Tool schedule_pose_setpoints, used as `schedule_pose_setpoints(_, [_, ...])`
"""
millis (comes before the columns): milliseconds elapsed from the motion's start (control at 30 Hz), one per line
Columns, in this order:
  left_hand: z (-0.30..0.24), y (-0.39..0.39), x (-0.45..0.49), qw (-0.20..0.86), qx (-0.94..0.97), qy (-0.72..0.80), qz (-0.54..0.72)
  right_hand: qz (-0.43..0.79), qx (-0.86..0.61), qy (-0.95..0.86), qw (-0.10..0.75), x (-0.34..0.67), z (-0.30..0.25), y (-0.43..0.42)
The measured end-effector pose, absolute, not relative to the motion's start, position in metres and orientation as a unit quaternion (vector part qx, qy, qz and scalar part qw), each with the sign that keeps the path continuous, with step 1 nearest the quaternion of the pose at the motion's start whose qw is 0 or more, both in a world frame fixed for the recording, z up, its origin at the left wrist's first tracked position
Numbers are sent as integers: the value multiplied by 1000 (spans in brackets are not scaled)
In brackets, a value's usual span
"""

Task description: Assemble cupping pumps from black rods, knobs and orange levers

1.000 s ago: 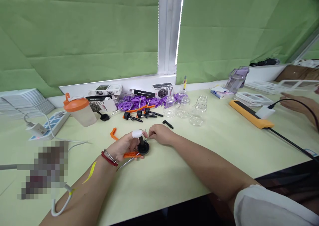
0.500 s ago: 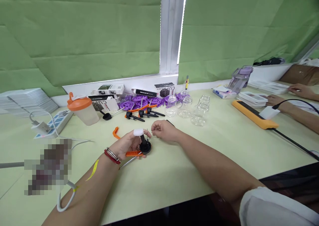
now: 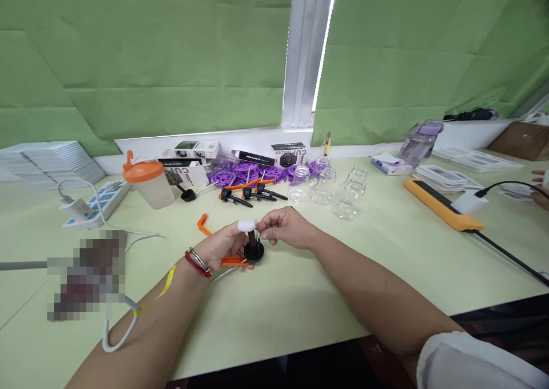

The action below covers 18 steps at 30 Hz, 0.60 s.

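Note:
My left hand (image 3: 225,246) is closed around a black round-based part with an upright stem (image 3: 254,253). Something white (image 3: 246,225) sits at the top of the stem by the thumb; I cannot tell whether it is a finger cover or a piece of the part. An orange ribbed strip (image 3: 233,261) and a thin metal rod (image 3: 222,274) stick out under the same palm. My right hand (image 3: 286,226) is pinched closed right beside the stem, and what lies between its fingertips is too small to name. A bent orange piece (image 3: 203,224) lies beyond my left wrist.
Several black stemmed parts (image 3: 253,194), purple discs (image 3: 246,173) and clear plastic vessels (image 3: 348,197) stand toward the wall. At left are an orange-lidded cup (image 3: 156,186) and a power strip (image 3: 105,206). An orange power strip (image 3: 441,205) and a co-worker's hand (image 3: 541,191) are at right.
My right hand has come left, its fingertips now at the stem. The left hand still holds the black part. The co-worker's hands have drawn away to the right. The view has shifted slightly.

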<state>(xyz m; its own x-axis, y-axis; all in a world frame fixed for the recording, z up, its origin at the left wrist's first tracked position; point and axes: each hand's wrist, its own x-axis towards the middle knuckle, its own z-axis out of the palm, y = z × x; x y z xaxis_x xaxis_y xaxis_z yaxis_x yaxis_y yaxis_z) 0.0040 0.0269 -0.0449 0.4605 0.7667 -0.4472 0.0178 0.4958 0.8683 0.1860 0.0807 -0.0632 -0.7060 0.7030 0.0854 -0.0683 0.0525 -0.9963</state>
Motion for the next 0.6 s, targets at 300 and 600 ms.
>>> schedule_pose_setpoints(300, [-49,26,4,725,442,464,253,605,-201,-696,331,178,-69,78])
schedule_pose_setpoints(600, [-51,27,4,718,441,477,251,580,-178,-725,325,178,-75,84])
